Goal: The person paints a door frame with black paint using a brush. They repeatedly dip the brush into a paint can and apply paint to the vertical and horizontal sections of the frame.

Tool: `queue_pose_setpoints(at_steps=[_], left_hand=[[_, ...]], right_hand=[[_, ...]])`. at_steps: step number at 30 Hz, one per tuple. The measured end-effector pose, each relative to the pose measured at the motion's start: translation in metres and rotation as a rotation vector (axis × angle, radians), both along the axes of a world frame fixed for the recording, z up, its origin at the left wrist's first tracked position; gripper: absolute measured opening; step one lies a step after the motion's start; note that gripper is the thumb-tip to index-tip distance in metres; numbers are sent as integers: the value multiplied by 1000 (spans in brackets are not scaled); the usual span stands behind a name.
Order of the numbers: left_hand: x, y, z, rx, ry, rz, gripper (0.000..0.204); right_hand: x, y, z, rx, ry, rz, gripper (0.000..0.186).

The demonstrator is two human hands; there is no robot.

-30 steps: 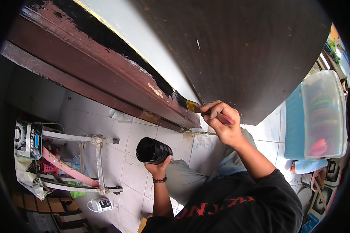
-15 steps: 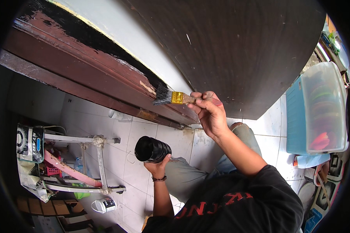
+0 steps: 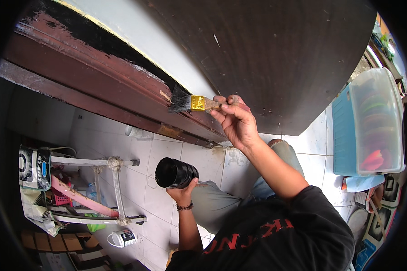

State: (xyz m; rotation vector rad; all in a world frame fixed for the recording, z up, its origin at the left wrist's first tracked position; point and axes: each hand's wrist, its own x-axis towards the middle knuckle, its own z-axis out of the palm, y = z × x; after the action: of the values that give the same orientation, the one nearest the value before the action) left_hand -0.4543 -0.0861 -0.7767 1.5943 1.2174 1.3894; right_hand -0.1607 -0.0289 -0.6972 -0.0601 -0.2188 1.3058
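My right hand (image 3: 238,121) is closed around the wooden handle of a flat paintbrush (image 3: 198,103) with a gold-coloured ferrule. Its dark, paint-stained bristles touch the brown door frame (image 3: 108,86). Black paint covers a strip of the frame along the wall side; the rest is reddish brown with some bare, worn patches. Lower down, my left hand (image 3: 182,193) grips a black paint container (image 3: 176,173) from below and behind. The container is tilted, its open mouth facing left; how much paint is inside cannot be made out.
A dark wooden door (image 3: 276,54) stands beside the white wall (image 3: 167,49). At right is a translucent blue storage box (image 3: 371,126). A paint-spattered ladder (image 3: 90,161) occupies the left, near a small white bucket (image 3: 122,237). White tiles (image 3: 203,158) cover the floor.
The brush and my right hand have shifted slightly left and up along the frame. My left hand and the container have hardly moved.
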Motion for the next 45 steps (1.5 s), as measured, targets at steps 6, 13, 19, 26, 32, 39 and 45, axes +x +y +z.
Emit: queue_pose_setpoints(at_steps=[6,13,19,26,32,39,45], left_hand=[[1,-2,2,-6,-16,-6,75],[-3,-2,0,-32,-14,-2,79],[-4,-6,3,-14,-18,1,79],[-5,-4,0,22,-9,16,79],[-3,-1,-2,3,-29,3,79],[-7,-1,-6,21,-15,5,79],[-5,0,-4,38,-24,-4,80]], right_hand=[[-8,-8,-57,-184,31,-1,19],[24,-38,-70,-388,-263,-90,15],[39,-38,-18,-489,-962,-274,6],[5,-5,41,-354,-1041,-358,9],[8,-4,75,-233,-926,-379,7],[33,-43,94,-143,-768,-386,7],[31,-71,20,-210,-1145,-491,13]])
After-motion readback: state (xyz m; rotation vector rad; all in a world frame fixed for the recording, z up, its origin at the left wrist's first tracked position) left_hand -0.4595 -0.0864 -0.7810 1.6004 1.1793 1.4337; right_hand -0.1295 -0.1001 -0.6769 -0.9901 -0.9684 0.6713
